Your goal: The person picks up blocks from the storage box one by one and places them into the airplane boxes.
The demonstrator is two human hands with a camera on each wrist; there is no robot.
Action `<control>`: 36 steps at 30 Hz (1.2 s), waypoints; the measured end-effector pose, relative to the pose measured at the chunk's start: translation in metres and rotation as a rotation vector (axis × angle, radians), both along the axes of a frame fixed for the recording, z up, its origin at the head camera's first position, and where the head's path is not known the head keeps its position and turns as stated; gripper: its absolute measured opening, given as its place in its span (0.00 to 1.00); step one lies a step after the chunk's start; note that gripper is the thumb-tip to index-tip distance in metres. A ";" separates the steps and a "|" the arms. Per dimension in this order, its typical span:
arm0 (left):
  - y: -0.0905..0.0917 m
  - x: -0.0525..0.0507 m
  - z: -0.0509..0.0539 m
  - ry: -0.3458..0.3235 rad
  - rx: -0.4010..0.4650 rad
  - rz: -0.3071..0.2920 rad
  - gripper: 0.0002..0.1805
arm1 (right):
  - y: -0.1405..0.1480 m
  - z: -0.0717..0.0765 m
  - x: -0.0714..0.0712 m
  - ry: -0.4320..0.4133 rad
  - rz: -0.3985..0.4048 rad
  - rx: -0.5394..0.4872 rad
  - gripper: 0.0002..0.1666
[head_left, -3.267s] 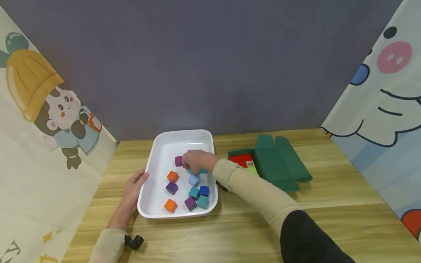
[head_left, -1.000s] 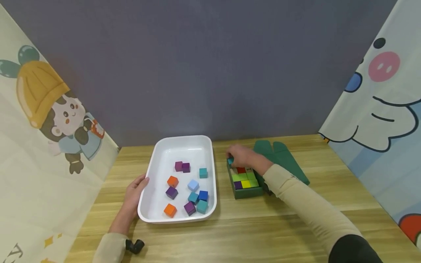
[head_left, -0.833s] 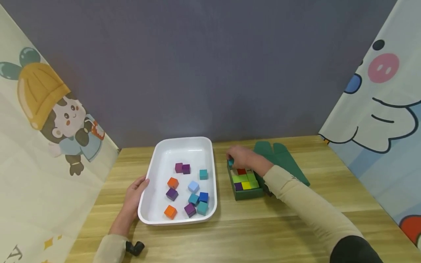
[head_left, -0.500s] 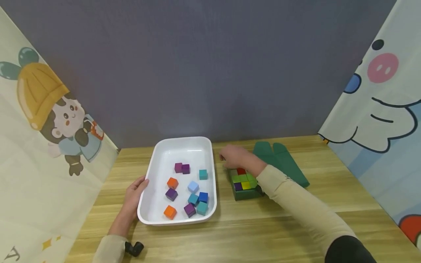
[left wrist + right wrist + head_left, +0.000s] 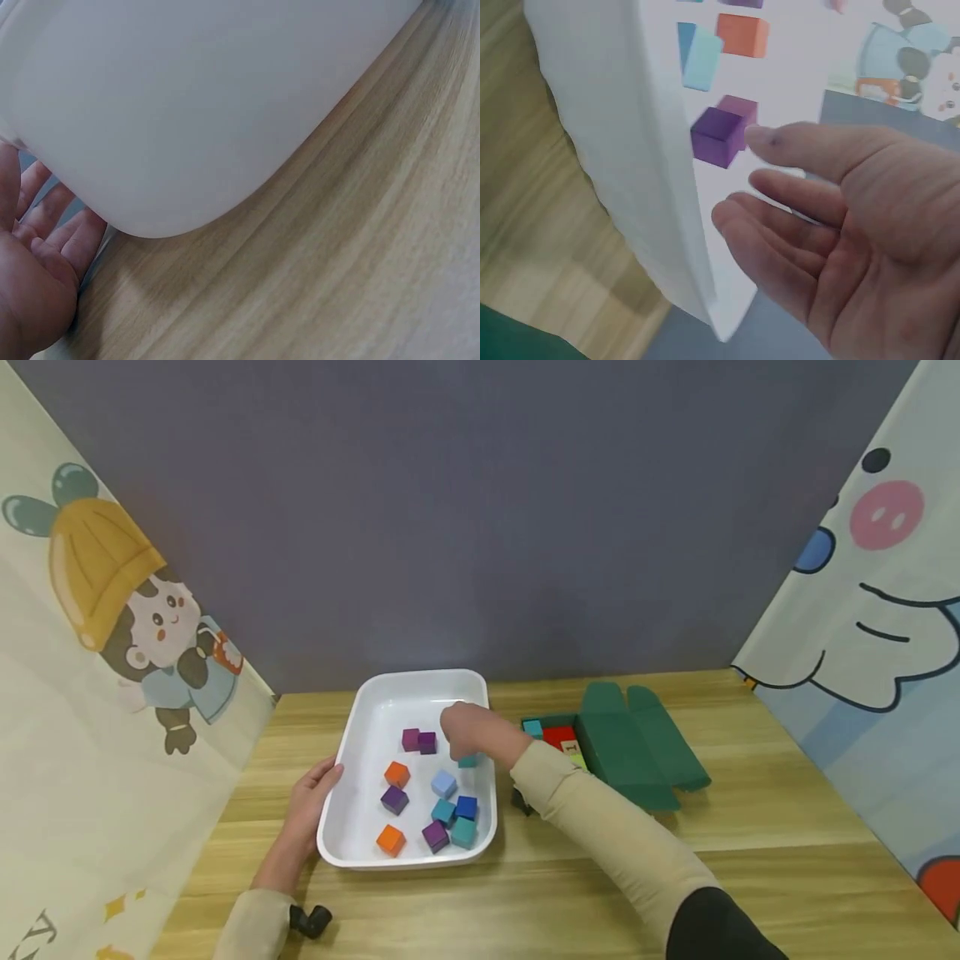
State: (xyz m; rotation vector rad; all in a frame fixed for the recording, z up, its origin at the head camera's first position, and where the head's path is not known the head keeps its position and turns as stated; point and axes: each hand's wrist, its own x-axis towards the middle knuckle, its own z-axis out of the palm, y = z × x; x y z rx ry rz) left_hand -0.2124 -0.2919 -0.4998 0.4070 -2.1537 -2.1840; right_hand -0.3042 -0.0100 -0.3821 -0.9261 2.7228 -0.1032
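My left hand [image 5: 305, 803] grips the white tray [image 5: 384, 703] by its left side, thumb on the rim. In the left wrist view its fingers [image 5: 78, 241] lie against the outside, below the rim. My right hand [image 5: 478, 732] hovers over the tray's right half. The right wrist view shows its thumb and fingers apart, nothing between them, close to a dark purple cube [image 5: 717, 137] and a magenta cube [image 5: 410, 739]. A teal cube [image 5: 467, 761] is partly hidden under this hand. Orange [image 5: 397, 774], light blue [image 5: 444, 783] and other cubes lie scattered nearer the front.
Right of the tray stands a green cardboard box [image 5: 626, 739], its lid folded open to the right. A teal cube [image 5: 532, 727] sits in its back left corner, beside red blocks [image 5: 557, 737]. My right forearm hides the box's front. A grey wall [image 5: 480, 527] rises behind the table.
My right hand took a teal cube from the tray to the box's back left corner, let it go, and came back over the tray. My left hand stays on the tray.
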 end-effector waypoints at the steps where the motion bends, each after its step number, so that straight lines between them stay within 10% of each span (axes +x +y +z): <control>1: 0.000 0.000 0.001 -0.001 0.004 -0.004 0.33 | -0.003 -0.002 -0.001 -0.003 -0.023 0.014 0.08; 17: 0.001 -0.003 0.003 -0.008 -0.028 -0.005 0.32 | -0.012 -0.029 -0.018 -0.026 -0.103 0.122 0.16; 36: 0.000 0.000 0.005 -0.042 -0.032 -0.018 0.34 | 0.088 0.028 0.009 -0.045 0.002 -0.261 0.12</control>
